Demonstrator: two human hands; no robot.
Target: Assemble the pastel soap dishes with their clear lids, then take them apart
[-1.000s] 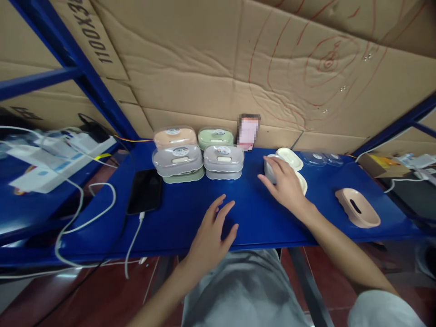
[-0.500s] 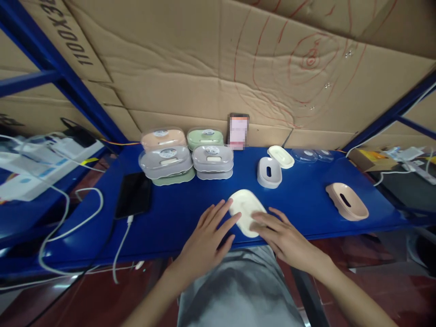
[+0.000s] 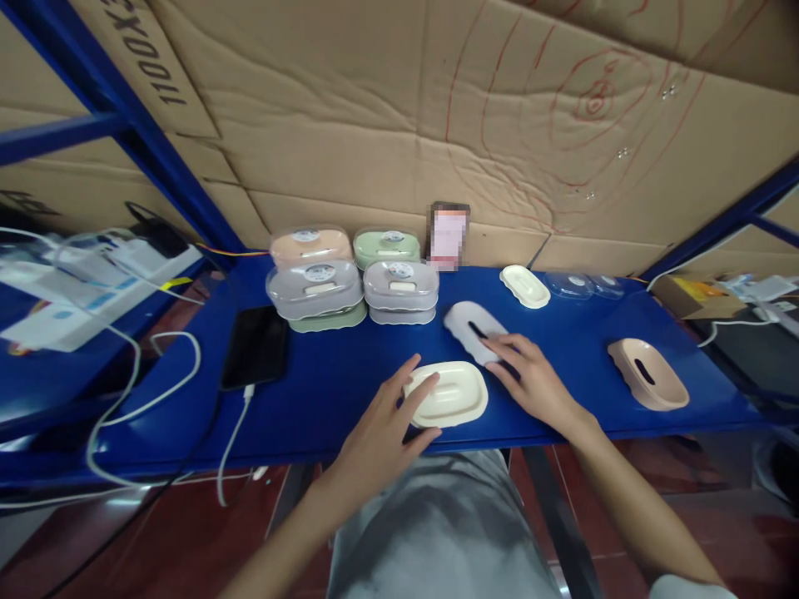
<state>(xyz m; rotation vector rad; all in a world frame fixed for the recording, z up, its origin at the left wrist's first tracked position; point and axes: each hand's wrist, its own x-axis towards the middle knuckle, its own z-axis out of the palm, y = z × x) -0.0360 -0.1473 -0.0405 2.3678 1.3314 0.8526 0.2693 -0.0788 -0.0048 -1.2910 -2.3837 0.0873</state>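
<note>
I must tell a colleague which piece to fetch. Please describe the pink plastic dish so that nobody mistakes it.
On the blue metal shelf, look far right, past the right hand. The pink oval plastic dish lies alone there, open and slotted, the only pink piece without a clear lid.

The upright card (image 3: 449, 235) is blurred — the power strip (image 3: 93, 287) smeared.
</note>
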